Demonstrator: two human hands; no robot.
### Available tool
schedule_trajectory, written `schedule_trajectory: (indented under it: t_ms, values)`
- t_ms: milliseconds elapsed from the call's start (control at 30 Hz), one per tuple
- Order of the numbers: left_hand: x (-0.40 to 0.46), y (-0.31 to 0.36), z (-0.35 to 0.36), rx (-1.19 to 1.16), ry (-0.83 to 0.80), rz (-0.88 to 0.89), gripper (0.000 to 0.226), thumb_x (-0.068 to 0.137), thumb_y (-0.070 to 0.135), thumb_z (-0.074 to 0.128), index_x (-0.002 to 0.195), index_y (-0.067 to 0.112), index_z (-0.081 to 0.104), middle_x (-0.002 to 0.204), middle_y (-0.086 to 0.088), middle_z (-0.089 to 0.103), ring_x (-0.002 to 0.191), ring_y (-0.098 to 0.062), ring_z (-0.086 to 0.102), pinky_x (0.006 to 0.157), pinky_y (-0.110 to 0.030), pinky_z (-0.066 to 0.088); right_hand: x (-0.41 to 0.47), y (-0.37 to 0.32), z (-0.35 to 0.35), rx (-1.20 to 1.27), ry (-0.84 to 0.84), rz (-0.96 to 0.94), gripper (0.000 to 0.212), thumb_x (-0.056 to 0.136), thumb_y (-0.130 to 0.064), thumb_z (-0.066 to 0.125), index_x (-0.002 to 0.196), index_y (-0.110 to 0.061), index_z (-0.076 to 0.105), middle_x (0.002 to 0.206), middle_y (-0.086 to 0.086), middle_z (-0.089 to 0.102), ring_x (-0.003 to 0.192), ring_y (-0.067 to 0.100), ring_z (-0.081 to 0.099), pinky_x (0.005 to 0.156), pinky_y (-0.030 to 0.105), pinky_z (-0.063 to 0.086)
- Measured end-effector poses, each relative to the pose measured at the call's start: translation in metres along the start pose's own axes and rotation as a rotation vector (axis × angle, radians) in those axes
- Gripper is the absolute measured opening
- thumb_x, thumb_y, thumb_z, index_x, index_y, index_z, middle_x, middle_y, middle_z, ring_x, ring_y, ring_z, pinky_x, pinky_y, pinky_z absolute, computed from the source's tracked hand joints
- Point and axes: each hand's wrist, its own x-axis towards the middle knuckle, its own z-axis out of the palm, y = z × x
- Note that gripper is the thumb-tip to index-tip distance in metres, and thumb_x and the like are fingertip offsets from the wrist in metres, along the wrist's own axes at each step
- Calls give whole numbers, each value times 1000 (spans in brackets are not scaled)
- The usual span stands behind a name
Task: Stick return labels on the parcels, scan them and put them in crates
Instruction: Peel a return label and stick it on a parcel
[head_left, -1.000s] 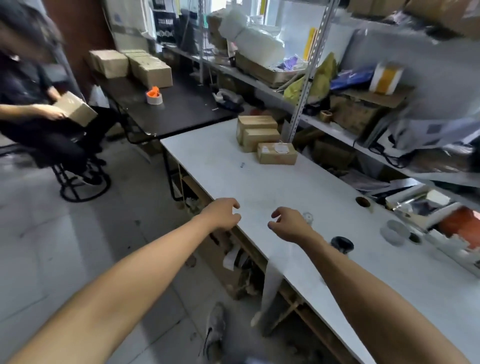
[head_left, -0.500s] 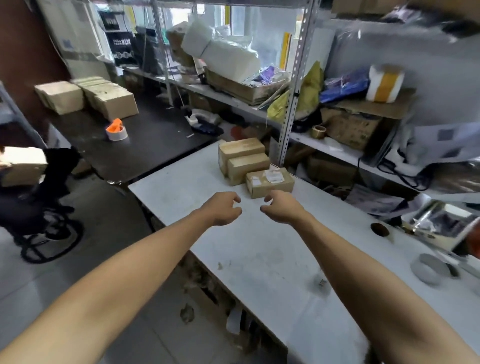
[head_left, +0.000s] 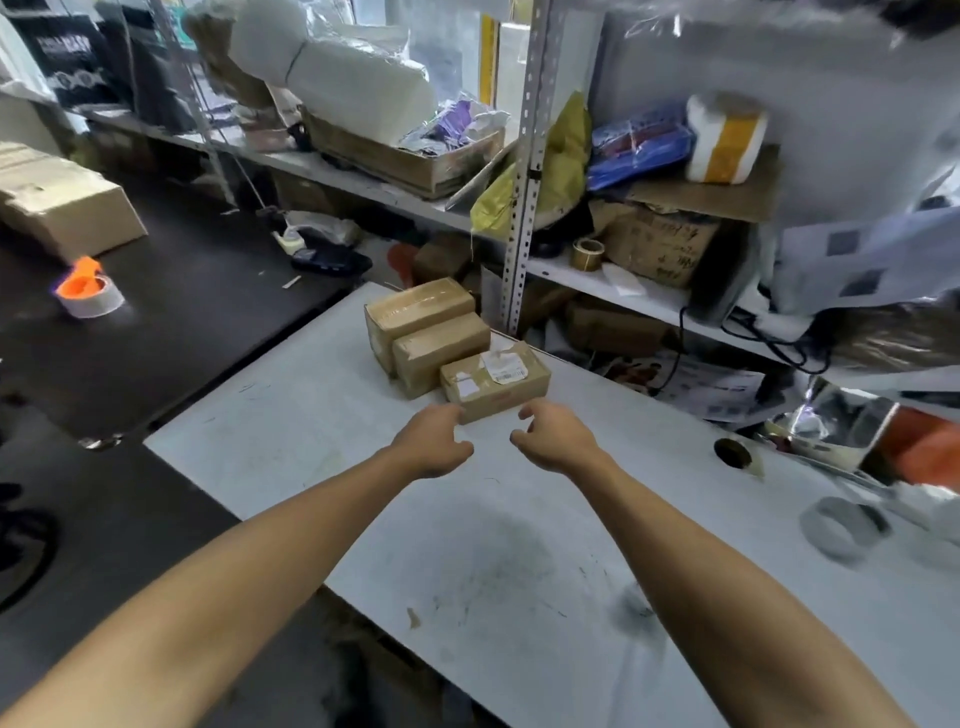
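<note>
Three brown parcels (head_left: 457, 345), nearest with white label (head_left: 503, 366), on white scuffed bench (head_left: 322, 415). Adjacent bench (head_left: 182, 312) black; tape roll (head_left: 91, 296) white with orange top. Shelf: blue packet (head_left: 641, 145), yellow bag (head_left: 563, 156).

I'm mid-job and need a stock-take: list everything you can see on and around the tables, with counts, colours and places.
parcels: three, brown cardboard, side by side at the far edge of the white table; the nearest one bears white labels
white table: one, scuffed, under both hands
black table: one, to the left
tape roll with orange core: one, on the black table
cardboard boxes: a stack, brown, far left on the black table
grey tape roll: one, right on the white table, blurred
metal shelving: grey, behind the table, crammed with bags and boxes
small gold tape roll: one, on the lower shelf
left hand: fingers loosely curled, empty, just short of the nearest parcel
right hand: likewise, empty
</note>
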Motion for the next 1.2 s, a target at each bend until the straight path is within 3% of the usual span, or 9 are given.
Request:
schedule_trajectory:
  t_ms: [133, 300, 533, 733, 800, 867, 933, 1067, 1200]
  values:
    - [54, -7, -3, -5, 16, 22, 70, 87, 32, 71, 149, 19, 41, 149, -7, 43, 132, -27, 47, 103, -41, 48, 33, -4, 5, 36, 35, 86, 42, 94, -32, 63, 133, -17, 56, 124, 5, 63, 99, 17, 58, 81, 31, 52]
    - [123, -20, -9, 103, 2, 81, 69, 82, 33, 75, 141, 16, 45, 145, -10, 39, 133, -31, 35, 101, -43, 45, 67, -7, 12, 97, 38, 218, 45, 95, -31, 61, 137, -16, 54, 129, 5, 61, 113, 22, 59, 89, 33, 50]
    - [189, -57, 4, 155, -171, 145, 92, 77, 43, 82, 152, 16, 34, 166, -14, 8, 150, -36, 11, 116, -47, 33, 101, -3, 48, 275, 18, 403, 47, 92, -32, 62, 137, -19, 54, 124, 5, 65, 109, 23, 62, 95, 38, 53]
    - [193, -53, 20, 167, -110, 118, 94, 69, 48, 82, 145, 20, 36, 137, -15, 42, 128, -36, 28, 95, -38, 44, 101, 9, 76, 470, 32, 518, 45, 97, -30, 59, 139, -14, 51, 82, -10, 56, 88, 16, 57, 86, 30, 48]
    - [184, -46, 25, 175, -148, 47, 107, 66, 58, 81, 150, 20, 26, 137, -16, 41, 131, -37, 27, 96, -38, 43, 98, 11, 82, 587, 37, 574, 51, 97, -38, 60, 141, -14, 49, 92, -6, 58, 94, 18, 59, 87, 31, 50]
    - [171, -38, 32, 118, -184, -13, 118, 66, 72, 75, 154, 21, 17, 141, -16, 39, 134, -38, 28, 99, -42, 43, 93, 14, 86, 742, 23, 636, 65, 95, -49, 62, 147, -16, 41, 119, 4, 60, 104, 23, 62, 87, 36, 56]
    - [152, -29, 43, 23, -188, -47, 112, 67, 81, 67, 151, 23, 20, 138, -15, 43, 131, -37, 35, 98, -44, 44, 86, 18, 88, 927, -24, 681, 75, 94, -55, 61, 153, -19, 31, 136, 8, 56, 110, 25, 63, 84, 36, 58]
    - [102, -7, 64, -80, -183, -48, 98, 70, 82, 59, 143, 23, 32, 131, -11, 50, 126, -35, 42, 94, -45, 45, 59, 32, 80, 1140, 8, 682, 69, 90, -53, 68, 142, -18, 41, 122, 3, 66, 102, 20, 69, 89, 40, 58]
    - [71, 15, 80, -199, -223, 46, 111, 51, 95, 65, 138, 32, 39, 127, 1, 58, 118, -25, 55, 93, -46, 54, 16, 67, 60, 1106, 105, 650, 53, 91, -36, 71, 135, -20, 47, 113, 2, 68, 93, 19, 71, 80, 35, 59]
